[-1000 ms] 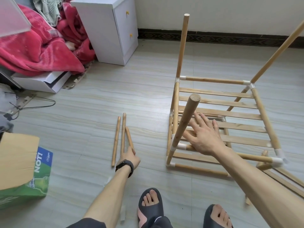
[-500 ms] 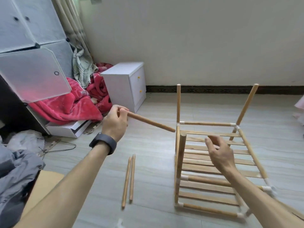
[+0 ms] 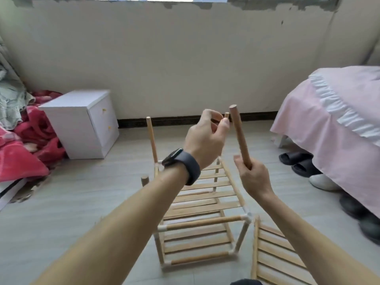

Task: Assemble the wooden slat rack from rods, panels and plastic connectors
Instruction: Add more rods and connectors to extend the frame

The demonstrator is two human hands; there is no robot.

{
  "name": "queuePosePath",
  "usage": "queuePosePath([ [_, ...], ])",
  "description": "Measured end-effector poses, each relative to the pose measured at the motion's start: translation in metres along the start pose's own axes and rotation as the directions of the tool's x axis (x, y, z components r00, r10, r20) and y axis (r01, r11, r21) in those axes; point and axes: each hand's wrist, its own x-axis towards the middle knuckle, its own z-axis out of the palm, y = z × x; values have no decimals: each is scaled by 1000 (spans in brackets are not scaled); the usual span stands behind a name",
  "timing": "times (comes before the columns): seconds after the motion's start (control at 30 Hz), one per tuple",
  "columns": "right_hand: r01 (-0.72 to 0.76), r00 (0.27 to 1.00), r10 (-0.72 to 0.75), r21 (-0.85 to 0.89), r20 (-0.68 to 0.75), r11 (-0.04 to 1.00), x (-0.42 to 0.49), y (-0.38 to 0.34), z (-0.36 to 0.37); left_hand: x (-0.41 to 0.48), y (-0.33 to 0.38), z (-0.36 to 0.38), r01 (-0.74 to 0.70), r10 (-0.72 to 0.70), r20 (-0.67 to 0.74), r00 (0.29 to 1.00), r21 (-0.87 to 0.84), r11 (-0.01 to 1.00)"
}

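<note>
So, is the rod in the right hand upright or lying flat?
Nearly upright, top leaning slightly left. The right hand grips the rod at its lower end.

The rod [image 3: 239, 136] gripped in the right fingers [image 3: 239, 164] is smooth, matt brown wood. Below the fingers, the rack [image 3: 205, 204] is paler bare wood with white plastic connectors [image 3: 247, 218]. Right of them drapes a soft pink cloth bedspread [image 3: 329, 128].

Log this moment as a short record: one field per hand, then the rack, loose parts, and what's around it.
left hand: in the air above the rack, fingers curled, thumb beside a thin rod tip; a pinch cannot be confirmed
right hand: grips the lower end of a wooden rod, near upright
rack: partly built, on the floor, white connectors at its corners
loose parts: slat panel right of the rack
around: white cabinet left, pink-covered bed right
</note>
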Motion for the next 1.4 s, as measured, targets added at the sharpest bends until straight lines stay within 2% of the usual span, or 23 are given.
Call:
queuePosePath([
  [0.03,-101,995,102,76,-16,992,-3,14,-11,-3,-13,20,47,-48,73,996,3,999],
  [0.1,-240,966,256,273,-25,932,-7,37,-29,-11,-47,62,104,-130,241,962,118,988],
  [0.2,-297,934,355,472,-37,830,-8,65,-43,-31,-106,118,97,-247,426,870,344,934],
  [0.3,-310,917,397,558,-39,770,-7,91,-44,-55,-157,159,127,-329,490,808,399,908],
  [0.5,-338,874,486,695,-19,635,-10,129,-30,-74,-203,206,64,-352,485,800,515,855],
  [0.63,-329,856,517,734,-35,594,-14,142,-16,-82,-220,208,-147,-242,494,835,625,767],
  [0.83,-313,836,540,723,-98,616,-18,151,-4,-85,-227,210,-207,-166,495,853,612,763],
  [1.0,-313,863,495,667,-97,677,-17,154,-3,-85,-228,212,-194,-165,488,857,602,774],
  [1.1,-311,871,482,647,-100,696,-16,155,-1,-86,-230,214,-236,-131,490,862,616,751],
  [1.4,-319,835,542,721,-93,615,-9,157,3,-85,-230,212,-277,-121,522,844,618,736],
])
